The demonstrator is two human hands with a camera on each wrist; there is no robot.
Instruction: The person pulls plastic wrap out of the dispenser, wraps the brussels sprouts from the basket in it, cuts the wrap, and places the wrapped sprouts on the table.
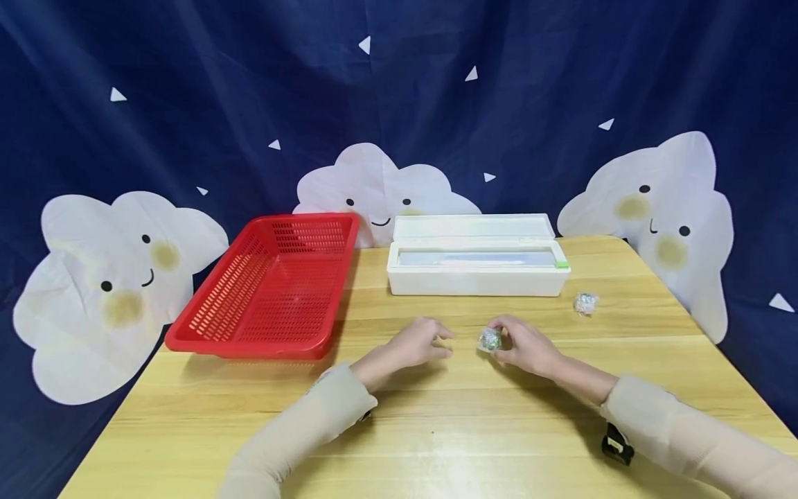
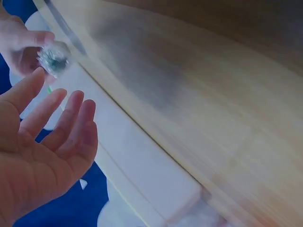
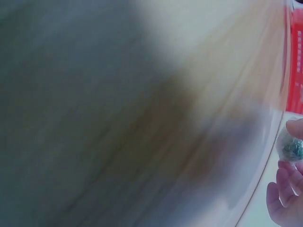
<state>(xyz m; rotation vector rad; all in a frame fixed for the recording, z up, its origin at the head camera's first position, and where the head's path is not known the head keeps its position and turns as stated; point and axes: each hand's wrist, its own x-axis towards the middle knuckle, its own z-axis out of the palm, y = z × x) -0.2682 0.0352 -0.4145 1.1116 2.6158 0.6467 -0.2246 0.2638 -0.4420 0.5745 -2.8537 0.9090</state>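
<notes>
My right hand (image 1: 526, 346) pinches a small round ball wrapped in clear crinkled plastic (image 1: 490, 339), greenish inside, between thumb and fingers. The right wrist view catches this wrapped ball (image 3: 292, 149) at its right edge, beside the fingertips. To its left, my left hand (image 1: 418, 343) holds nothing; its fingers are loosely bent and point toward the ball. In the left wrist view the palm of the left hand (image 2: 52, 142) shows, fingers spread apart. A second plastic-wrapped ball (image 1: 585, 303) lies on the table farther right.
A long white box (image 1: 476, 283) with its lid raised stands at the back of the wooden table (image 1: 436, 443); a green piece (image 1: 562, 264) marks its right end. A red perforated basket (image 1: 249, 346) sits at the left. Behind hangs a dark blue cloth (image 1: 411, 104) with cloud prints.
</notes>
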